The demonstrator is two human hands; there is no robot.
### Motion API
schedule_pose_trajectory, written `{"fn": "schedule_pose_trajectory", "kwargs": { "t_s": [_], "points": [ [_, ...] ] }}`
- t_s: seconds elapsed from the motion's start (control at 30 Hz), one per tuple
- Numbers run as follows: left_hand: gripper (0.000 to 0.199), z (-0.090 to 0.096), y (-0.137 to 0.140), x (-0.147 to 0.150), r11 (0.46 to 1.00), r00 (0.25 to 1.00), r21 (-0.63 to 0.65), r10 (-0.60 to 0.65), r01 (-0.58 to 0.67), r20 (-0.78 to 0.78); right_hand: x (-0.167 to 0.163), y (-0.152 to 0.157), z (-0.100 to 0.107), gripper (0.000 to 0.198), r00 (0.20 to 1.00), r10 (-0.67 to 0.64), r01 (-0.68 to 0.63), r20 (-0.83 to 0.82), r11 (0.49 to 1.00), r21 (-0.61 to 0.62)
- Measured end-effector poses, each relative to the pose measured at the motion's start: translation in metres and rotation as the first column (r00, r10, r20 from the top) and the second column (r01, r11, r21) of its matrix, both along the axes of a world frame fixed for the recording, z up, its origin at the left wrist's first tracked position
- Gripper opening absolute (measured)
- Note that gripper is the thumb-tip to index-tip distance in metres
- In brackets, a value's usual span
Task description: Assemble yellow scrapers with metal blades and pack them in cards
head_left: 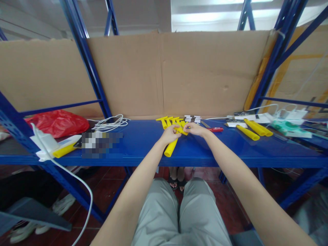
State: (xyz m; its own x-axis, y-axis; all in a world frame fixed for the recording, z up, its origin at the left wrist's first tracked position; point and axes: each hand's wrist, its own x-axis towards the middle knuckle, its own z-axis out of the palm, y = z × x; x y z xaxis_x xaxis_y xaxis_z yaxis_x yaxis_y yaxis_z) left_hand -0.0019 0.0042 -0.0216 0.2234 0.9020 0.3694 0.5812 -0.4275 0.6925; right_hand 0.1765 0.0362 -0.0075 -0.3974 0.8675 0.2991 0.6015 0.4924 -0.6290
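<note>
My left hand (170,134) and my right hand (195,129) come together over the blue tabletop, fingers pinched on a yellow plastic piece (181,131). Its full shape is partly covered by the fingers. Below my left hand a yellow tube (171,148) points toward the front edge; I cannot tell whether it joins the held piece. Just beyond my hands lie several yellow T-shaped pieces (162,120) in a row. A bundle of small black-and-white pieces (192,119) sits behind my right hand, and a red-handled tool (215,129) lies to its right.
Several yellow tubes (248,132) lie at the right, near white boxes and cables. A coiled white cable (112,123) and a red plastic bag (58,122) are at the left. Cardboard (179,75) walls off the back, between blue metal posts (88,61).
</note>
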Motion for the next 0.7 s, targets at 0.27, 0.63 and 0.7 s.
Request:
{"fn": "schedule_pose_trajectory", "kwargs": {
  "t_s": [0.27, 0.63, 0.7],
  "points": [
    [0.041, 0.0, 0.0001, 0.0012, 1.0, 0.997, 0.013, -0.029, 0.028, 0.071, 0.0009, -0.0004, -0.0003, 0.011, 0.993, 0.037, -0.056, 0.114, 0.985, 0.163],
    [0.039, -0.0015, 0.0002, 0.0011, 0.998, 0.993, 0.026, -0.063, 0.06, 0.102, 0.0004, -0.0018, 0.0004, 0.007, 0.994, 0.027, -0.044, 0.102, 0.985, 0.166],
    [0.039, -0.0022, 0.0009, 0.001, 0.997, 0.992, 0.026, -0.07, 0.067, 0.104, 0.0005, -0.0019, 0.0003, 0.006, 0.996, 0.024, -0.039, 0.089, 0.986, 0.164]
  ]
}}
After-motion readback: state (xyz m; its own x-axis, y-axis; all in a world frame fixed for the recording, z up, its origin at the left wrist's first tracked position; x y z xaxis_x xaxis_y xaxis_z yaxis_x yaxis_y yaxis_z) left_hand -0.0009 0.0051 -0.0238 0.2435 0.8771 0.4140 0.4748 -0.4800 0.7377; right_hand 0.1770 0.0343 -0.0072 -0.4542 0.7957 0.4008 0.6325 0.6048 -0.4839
